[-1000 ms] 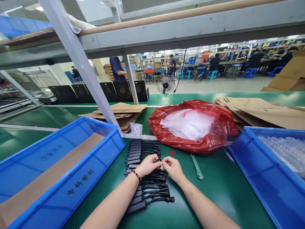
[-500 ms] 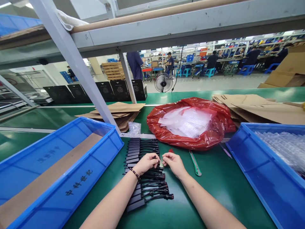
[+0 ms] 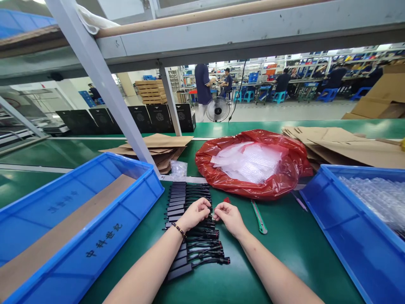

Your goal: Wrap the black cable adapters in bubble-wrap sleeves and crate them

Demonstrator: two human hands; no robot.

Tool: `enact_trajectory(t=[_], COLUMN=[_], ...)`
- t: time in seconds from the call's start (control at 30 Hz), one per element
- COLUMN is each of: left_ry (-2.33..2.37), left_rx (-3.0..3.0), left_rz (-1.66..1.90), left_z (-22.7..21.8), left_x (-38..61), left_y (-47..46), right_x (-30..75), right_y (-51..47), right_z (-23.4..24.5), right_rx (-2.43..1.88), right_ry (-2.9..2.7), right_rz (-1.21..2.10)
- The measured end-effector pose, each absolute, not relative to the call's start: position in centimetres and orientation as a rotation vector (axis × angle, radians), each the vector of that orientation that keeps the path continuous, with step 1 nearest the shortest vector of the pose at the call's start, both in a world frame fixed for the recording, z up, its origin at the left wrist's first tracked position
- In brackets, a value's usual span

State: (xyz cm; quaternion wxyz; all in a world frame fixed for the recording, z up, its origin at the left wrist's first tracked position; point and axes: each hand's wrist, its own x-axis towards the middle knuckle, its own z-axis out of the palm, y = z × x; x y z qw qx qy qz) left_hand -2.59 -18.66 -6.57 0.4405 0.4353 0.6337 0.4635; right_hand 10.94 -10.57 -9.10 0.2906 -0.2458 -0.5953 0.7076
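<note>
My left hand, with a beaded bracelet at the wrist, is over a row of black box-shaped modules with short cables. Its fingers are curled together near the cable ends, and whatever they grip is hidden. Close by on the right, my right hand pinches thumb against forefinger; something tiny and pale seems to be at its fingertips, too small to name. A small red item lies just beyond the right hand. The modules lie side by side, with their connectors toward the right.
A green box cutter lies right of my hands. Behind stands a red plastic bag holding bubble-wrap pouches. Blue bins flank me: a left bin with cardboard inside, a right bin with clear wrapped items. A slanted post rises at left.
The left fingers have shifted up slightly, and the black connector seen in them before is no longer visible. The right hand has edged slightly left. A person in the background has moved right.
</note>
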Motion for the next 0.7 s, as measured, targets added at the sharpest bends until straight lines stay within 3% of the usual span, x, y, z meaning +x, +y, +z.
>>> enact_trajectory(t=[0.7], left_ry=[1.502], left_rx=[1.195], left_rz=[1.029], left_z=[-6.9], left_x=[-2.5], left_y=[-18.8], right_x=[10.2], right_y=[-11.4], right_z=[-9.9], right_rx=[-0.677], right_ry=[-1.799], right_rz=[1.777])
